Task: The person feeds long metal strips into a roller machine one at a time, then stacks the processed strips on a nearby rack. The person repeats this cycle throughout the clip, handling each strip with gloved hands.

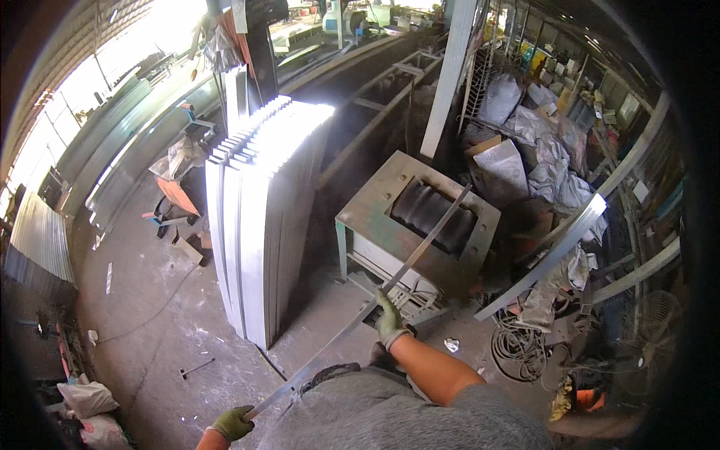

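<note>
Gloved fingers (383,301) of right hand (391,326) and left hand (233,424) curl round metal bar (330,346).
Bar's far end extends over steel bench (369,205) — right hand near bench, left well apart; metal stack (286,217) left of bench.

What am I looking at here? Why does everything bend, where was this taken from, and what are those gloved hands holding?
There is no robot here, just a person. The only picture comes from a wide fisheye camera worn on the head, looking down, so straight edges curve toward its rim.

The green-gloved left hand grips the near end of a long metal strip, and the right hand holds it farther along. Its far end reaches over a box-shaped stand with a dark ribbed part in its top; whether they touch is unclear.

On the floor stands a tall metal stack; coiled cable lies to the right.
</note>
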`<state>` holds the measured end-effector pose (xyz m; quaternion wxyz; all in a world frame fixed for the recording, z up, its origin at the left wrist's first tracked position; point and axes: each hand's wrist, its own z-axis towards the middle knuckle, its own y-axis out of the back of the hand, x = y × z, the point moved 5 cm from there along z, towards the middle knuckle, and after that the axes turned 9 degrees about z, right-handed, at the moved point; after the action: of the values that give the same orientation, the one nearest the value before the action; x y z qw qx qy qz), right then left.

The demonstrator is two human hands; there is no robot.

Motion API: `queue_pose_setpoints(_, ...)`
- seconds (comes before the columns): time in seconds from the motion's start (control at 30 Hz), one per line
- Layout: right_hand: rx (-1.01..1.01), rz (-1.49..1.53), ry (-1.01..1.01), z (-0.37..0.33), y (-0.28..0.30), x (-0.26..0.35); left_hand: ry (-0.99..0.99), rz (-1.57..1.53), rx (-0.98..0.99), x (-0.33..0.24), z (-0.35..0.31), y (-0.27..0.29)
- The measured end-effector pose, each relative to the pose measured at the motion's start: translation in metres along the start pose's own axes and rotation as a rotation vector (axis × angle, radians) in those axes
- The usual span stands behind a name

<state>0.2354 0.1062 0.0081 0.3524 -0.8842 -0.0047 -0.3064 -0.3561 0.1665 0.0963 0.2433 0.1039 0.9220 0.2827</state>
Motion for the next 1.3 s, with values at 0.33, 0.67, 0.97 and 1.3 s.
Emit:
queue_pose_setpoints(0.33, 0.003, -0.58, 0.378, 0.1, -0.011, 0.117, -0.077, 0.217, -0.173, -0.142, 0.075, -0.005)
queue_pose_setpoints(0.67, -0.447, -1.041, 0.257, 0.202, -0.007, 0.217, 0.055, 0.259, -0.079, -0.304, 0.151, 0.046)
queue_pose_setpoints(0.97, -0.398, -0.958, 0.331, 0.155, -0.014, 0.144, -0.029, 0.214, -0.079, -0.227, 0.129, 0.026)
queue_pose_setpoints(1.3, -0.247, -0.875, 0.366, 0.067, -0.024, 0.035, -0.08, 0.244, -0.039, -0.067, 0.101, -0.027)
